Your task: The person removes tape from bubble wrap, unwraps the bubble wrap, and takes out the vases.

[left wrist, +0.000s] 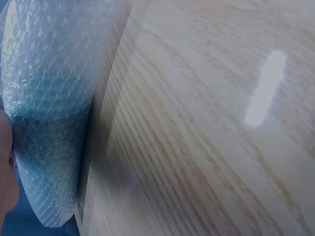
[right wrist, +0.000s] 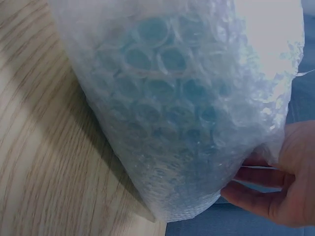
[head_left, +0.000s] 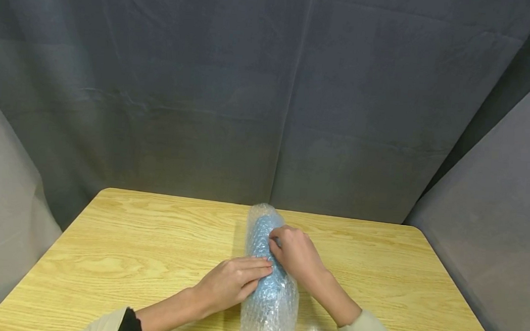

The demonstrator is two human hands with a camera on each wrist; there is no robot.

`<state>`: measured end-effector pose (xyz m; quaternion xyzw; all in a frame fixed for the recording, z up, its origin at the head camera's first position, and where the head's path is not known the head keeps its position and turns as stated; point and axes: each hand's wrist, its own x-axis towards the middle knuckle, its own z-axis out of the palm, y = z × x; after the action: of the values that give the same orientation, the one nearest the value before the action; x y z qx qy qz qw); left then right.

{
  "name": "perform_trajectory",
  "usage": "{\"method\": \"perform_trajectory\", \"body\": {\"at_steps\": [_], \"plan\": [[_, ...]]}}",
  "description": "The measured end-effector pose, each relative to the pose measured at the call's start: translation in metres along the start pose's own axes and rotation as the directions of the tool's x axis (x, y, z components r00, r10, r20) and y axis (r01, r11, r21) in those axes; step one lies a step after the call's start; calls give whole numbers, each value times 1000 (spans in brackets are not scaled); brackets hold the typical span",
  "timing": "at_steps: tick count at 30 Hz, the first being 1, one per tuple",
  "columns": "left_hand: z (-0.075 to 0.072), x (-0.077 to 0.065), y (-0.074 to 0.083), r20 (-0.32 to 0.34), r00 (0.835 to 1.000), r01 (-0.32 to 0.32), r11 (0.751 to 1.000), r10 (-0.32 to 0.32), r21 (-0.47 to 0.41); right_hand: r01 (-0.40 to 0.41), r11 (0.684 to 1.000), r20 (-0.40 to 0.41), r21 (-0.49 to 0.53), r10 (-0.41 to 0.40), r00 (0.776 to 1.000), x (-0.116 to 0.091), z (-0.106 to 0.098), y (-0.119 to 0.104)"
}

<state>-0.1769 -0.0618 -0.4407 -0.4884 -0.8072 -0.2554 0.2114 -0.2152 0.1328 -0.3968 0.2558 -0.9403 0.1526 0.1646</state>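
Observation:
A long bundle in clear bubble wrap (head_left: 268,317) lies lengthwise on the table, with a light-blue object (head_left: 262,236) showing through the layers. The kind of object inside is hidden by the wrap. My left hand (head_left: 235,280) rests on the bundle from the left, fingers extended across its top. Farther up, my right hand (head_left: 297,253) bends over the right side, thumb and fingers pinching the wrap. The right wrist view has those fingers (right wrist: 251,196) against the bubble wrap (right wrist: 167,123). Only an edge of the left hand (left wrist: 6,172) shows beside the bubble wrap (left wrist: 49,93) in the left wrist view.
The wooden table (head_left: 128,238) has rounded far corners, and the bundle's far end reaches its back edge. A dark grey curtain (head_left: 183,89) hangs behind, with lighter grey cloth (head_left: 493,225) at the right and pale cloth (head_left: 3,195) at the left.

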Motion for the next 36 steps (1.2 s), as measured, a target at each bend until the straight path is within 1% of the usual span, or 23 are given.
{"method": "perform_trajectory", "body": {"at_steps": [6, 10, 15, 24, 36], "plan": [[0, 0, 1, 8, 1000, 3, 1000, -3, 3, -8, 1000, -21, 7, 8, 1000, 1, 2, 2], [-1, 1, 1, 10, 1000, 6, 1000, -6, -1, -20, 999, -31, 32, 21, 999, 0, 2, 3], [0, 0, 1, 9, 1000, 6, 1000, -6, 4, -56, 995, -32, 79, 58, 998, -2, 2, 5], [0, 1, 1, 5, 1000, 2, 1000, -2, 11, -88, 988, -38, 125, 93, 995, -4, 2, 9], [0, 1, 1, 4, 1000, -1, 1000, 1, 25, -114, 987, -46, 114, 120, 992, -11, 2, 20]]}}
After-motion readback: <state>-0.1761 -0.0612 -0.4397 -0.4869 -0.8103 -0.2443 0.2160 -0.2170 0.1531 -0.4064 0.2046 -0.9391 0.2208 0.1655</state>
